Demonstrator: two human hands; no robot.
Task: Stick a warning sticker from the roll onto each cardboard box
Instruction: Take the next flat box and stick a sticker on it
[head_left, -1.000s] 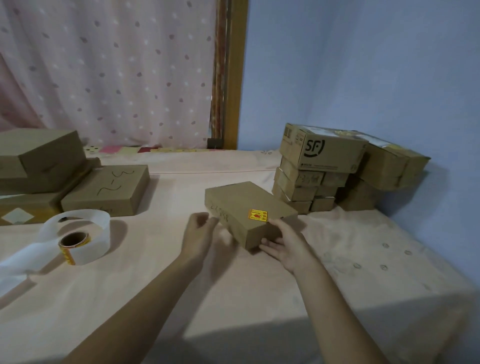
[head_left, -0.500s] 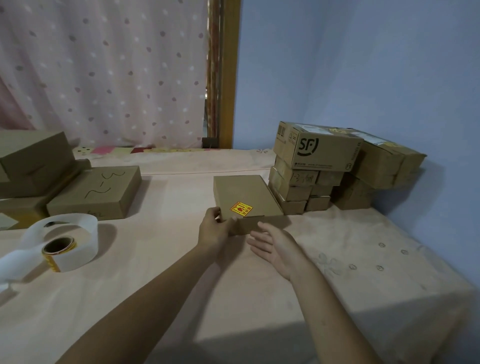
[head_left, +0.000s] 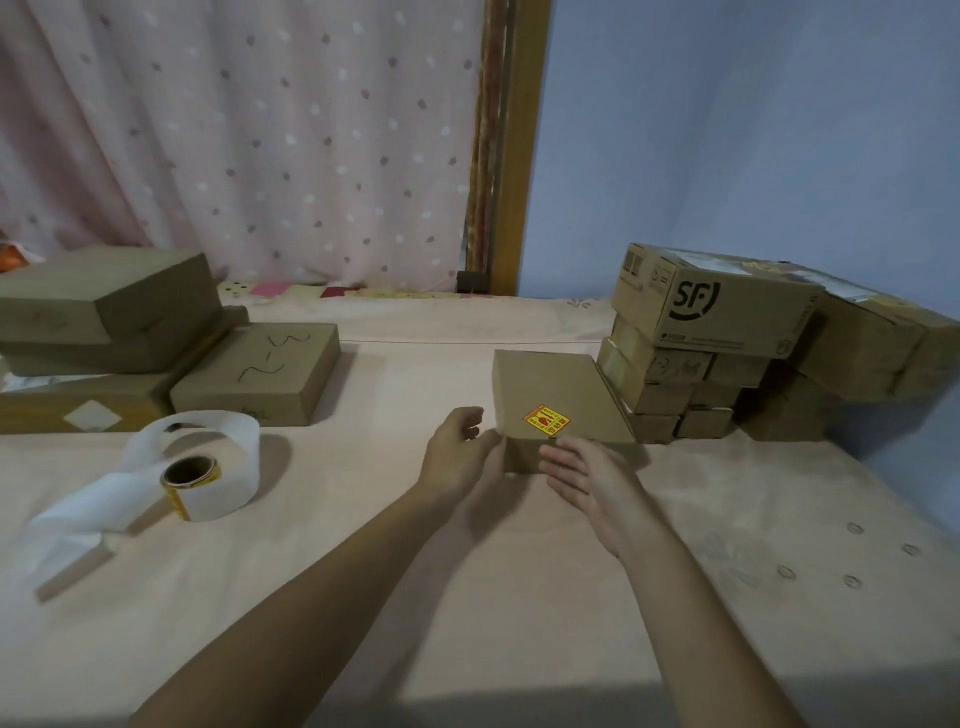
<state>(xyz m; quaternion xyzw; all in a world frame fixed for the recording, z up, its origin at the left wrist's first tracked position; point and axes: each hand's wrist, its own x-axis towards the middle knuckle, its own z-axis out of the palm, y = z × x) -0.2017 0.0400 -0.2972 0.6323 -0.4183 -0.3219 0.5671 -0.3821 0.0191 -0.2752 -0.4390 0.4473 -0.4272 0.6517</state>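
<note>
**Labelled box parked by the right-hand stack; roll and bare boxes lay to the left**

The flat brown cardboard box (head_left: 550, 387) lay on the pale pink sheeted bed (head_left: 519, 597), just right of centre. Its long axis ran from near to far, and its far right edge sat just beside the stack of brown cardboard cartons (head_left: 717, 332) against the blue wall. A yellow and red warning sticker (head_left: 545, 420) was already fixed on its top face, close to the near edge.

The left hand (head_left: 457, 457) sat against the box's near left corner with its fingers curled. Whether it actually pinched the cardboard or only rested there could not be told. The right hand (head_left: 587, 473) was released, its fingers straight and laid against the box's near face.

This box looked finished. The next move would likely turn on what lay to the left. The white roll of sticker backing with its brown core (head_left: 195, 480) stood at the near left, well apart from both hands. Beyond it, at the far left, sat a flat brown box with a black scrawl on top (head_left: 260, 371), showing no yellow sticker. The left hand was the nearer of the two to both, so a reach across would fall most naturally to that arm.
</note>
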